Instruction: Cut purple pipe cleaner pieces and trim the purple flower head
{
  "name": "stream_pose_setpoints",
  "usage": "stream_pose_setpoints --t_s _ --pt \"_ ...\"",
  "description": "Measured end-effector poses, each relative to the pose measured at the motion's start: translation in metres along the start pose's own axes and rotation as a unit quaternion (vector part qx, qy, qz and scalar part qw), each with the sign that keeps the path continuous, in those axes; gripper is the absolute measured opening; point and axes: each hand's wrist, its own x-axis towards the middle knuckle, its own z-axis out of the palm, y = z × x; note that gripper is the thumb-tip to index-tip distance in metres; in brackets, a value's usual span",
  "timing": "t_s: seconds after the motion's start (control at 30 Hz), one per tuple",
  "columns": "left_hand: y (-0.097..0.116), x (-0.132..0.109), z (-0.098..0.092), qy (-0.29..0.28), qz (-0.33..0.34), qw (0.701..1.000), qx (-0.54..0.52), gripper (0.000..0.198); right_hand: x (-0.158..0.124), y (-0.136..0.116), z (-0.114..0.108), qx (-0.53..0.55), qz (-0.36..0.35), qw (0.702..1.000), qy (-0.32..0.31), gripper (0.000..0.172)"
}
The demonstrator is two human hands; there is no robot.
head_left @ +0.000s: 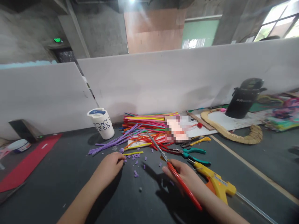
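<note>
My right hand (179, 171) is closed round a pair of red-handled scissors (174, 171). The blades point up and away over the table, slightly apart. My left hand (112, 165) rests low on the dark table, fingers curled together beside the left end of a short yellow pipe cleaner (134, 153). Whether they grip that end or a small piece is hidden. Short purple cut pieces (136, 174) lie scattered between the hands. Behind them are long purple pipe cleaners (116, 140) and a pile of red, pink and yellow pipe cleaners (144, 119).
A white lidded cup (102, 124) stands behind my left hand. Green-handled pliers (195, 152) and a yellow glue gun (215, 180) lie at right. Farther back are a curved tan form (221, 130), a black bottle (243, 99) and a white partition (149, 81). Red sheet (30, 161) lies left.
</note>
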Motion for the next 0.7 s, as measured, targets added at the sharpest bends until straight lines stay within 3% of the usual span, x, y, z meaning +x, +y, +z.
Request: stream_pose_setpoints --t_s 0.13,0.3,0.43,0.57,0.7 --pt "-0.002 0.006 0.021 0.052 -0.024 0.998 0.018 0.027 -0.002 0.0 0.001 -0.008 0.001 1.0 0.0 0.03" --pt "0.002 0.017 0.037 0.07 0.015 0.997 0.008 0.029 -0.003 -0.002 0.002 -0.014 0.006 1.0 -0.008 0.031" --pt "0.014 0.009 0.041 0.044 0.071 0.996 -0.023 0.028 -0.002 -0.002 0.002 -0.011 -0.003 1.0 -0.007 0.031" --pt "0.026 -0.002 0.035 -0.037 0.147 0.984 -0.093 0.024 0.0 -0.001 0.001 -0.015 -0.006 1.0 0.005 0.03" --pt "0.029 0.019 0.032 0.064 0.085 0.994 0.005 0.023 0.0 -0.001 0.002 -0.021 -0.001 1.0 0.007 0.027"
